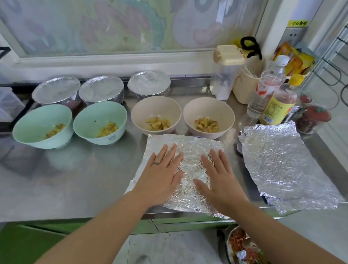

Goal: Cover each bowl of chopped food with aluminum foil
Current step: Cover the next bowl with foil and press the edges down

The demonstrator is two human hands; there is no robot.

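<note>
Three foiled bowls (101,88) upper left, four open bowls (156,107) mid-frame to go. My left hand (161,172) and right hand (220,177) are flat, fingers straight, pressing the foil sheet (190,152) lower centre.

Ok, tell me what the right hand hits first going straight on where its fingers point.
Flat on the foil, the right hand points away, slightly left. Past the foil's far edge it would probably meet the rightmost beige bowl first.
</note>
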